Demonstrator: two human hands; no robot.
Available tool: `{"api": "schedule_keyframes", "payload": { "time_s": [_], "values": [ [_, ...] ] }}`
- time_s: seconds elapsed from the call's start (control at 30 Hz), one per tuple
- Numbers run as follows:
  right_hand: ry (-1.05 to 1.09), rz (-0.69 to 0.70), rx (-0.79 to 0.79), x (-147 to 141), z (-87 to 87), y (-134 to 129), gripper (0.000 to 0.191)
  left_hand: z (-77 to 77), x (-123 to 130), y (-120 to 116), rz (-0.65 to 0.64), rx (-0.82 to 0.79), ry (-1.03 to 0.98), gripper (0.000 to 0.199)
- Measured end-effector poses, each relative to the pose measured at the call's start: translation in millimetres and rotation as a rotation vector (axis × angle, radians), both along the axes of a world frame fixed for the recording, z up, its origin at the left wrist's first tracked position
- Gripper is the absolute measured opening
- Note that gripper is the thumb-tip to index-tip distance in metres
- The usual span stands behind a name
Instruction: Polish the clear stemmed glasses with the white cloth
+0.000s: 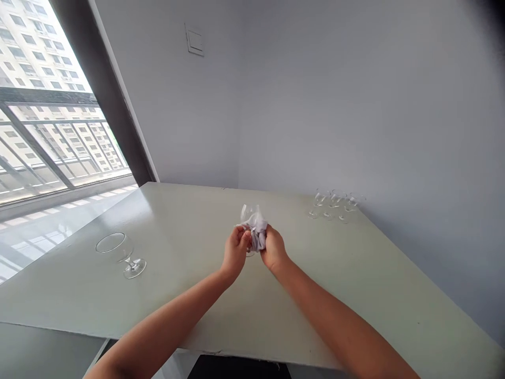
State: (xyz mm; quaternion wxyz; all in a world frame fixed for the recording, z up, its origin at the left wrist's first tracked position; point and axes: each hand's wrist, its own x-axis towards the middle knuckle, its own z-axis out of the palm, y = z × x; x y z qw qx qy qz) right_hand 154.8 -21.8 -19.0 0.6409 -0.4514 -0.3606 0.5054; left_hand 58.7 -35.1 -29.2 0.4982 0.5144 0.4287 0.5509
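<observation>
Over the middle of the table, a clear stemmed glass [246, 212] stands upright between my hands, its bowl showing above my fingers. My left hand [235, 250] is closed around the glass's stem area, thumb and fingers pinched together. A white cloth [258, 234] is bunched against the glass's right side, partly covering it. From the right, my right hand [275, 248] is closed on that cloth; most of its fingers are hidden behind it. Part of the glass's foot shows below the cloth.
Another stemmed glass [134, 268] stands at the left of the pale table [189, 210]. Several small stemmed glasses [328, 202] are grouped at the far right near the wall [355, 105]. A window [59, 131] with a railing is at left. A light switch [194, 40] is on the wall.
</observation>
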Motion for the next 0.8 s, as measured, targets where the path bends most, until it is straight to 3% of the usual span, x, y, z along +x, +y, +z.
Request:
{"api": "schedule_keyframes", "payload": {
  "time_s": [0.2, 0.33, 0.4, 0.5, 0.53, 0.67, 0.8],
  "values": [
    [-1.046, 0.035, 0.327, 8.2, -13.0, -31.9, 0.031, 4.3, -7.4, 24.8, 0.134, -0.062, -0.025, 0.028],
    [-1.459, 0.353, 0.379, 27.4, -4.0, -42.8, 0.030, -3.4, -22.8, 40.8, 0.207, -0.039, 0.009, 0.023],
    [-1.527, 0.340, 0.356, 34.6, 6.8, -41.4, 0.030, -6.9, -26.4, 44.1, 0.229, -0.022, -0.006, 0.027],
    [-1.523, 0.085, 0.254, 37.8, 21.6, -28.8, 0.024, -9.5, -22.8, 39.6, 0.190, -0.023, -0.005, 0.034],
    [-1.487, 0.067, 0.215, 36.5, 23.7, -22.7, 0.023, -9.8, -19.5, 35.8, 0.160, -0.025, -0.005, 0.036],
    [-1.283, 0.259, 0.080, 22.2, 13.3, 0.3, 0.023, -11.7, -3.4, 18.1, 0.049, -0.049, -0.100, 0.039],
    [-1.246, 0.240, 0.048, 17.9, -7.2, 18.4, 0.015, -18.6, 3.9, 11.9, 0.021, -0.039, -0.087, 0.041]
  ]
}}
